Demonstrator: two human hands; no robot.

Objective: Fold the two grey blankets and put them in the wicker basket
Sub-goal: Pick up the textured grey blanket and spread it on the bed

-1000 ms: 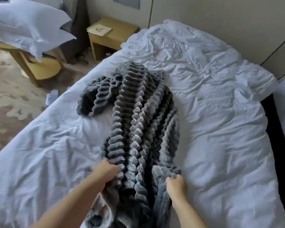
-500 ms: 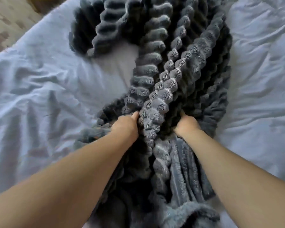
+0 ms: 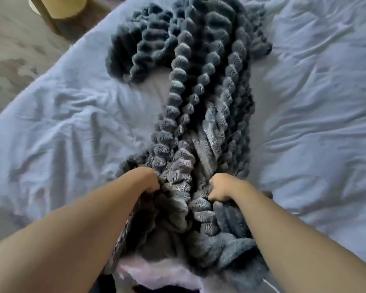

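A grey ribbed plush blanket point(image 3: 199, 85) lies bunched in a long heap down the middle of the white bed point(image 3: 315, 102), its near end spilling toward me. My left hand point(image 3: 145, 181) grips a fold on the heap's left side, fingers curled into the fabric. My right hand point(image 3: 222, 187) grips a fold on the right side, knuckles up. Both forearms reach in from the bottom of the view. Only this one heap of grey blanket shows, and no wicker basket is in view.
The bed's rumpled white sheet spreads wide on both sides of the blanket. A wooden stool or table leg point(image 3: 57, 9) stands on the patterned carpet point(image 3: 13, 51) at the top left, beyond the bed's edge.
The camera dipped close to the bed and has now pulled back a little. Both hands moved into the bunched blanket and grip its folds; the blanket has shifted slightly.
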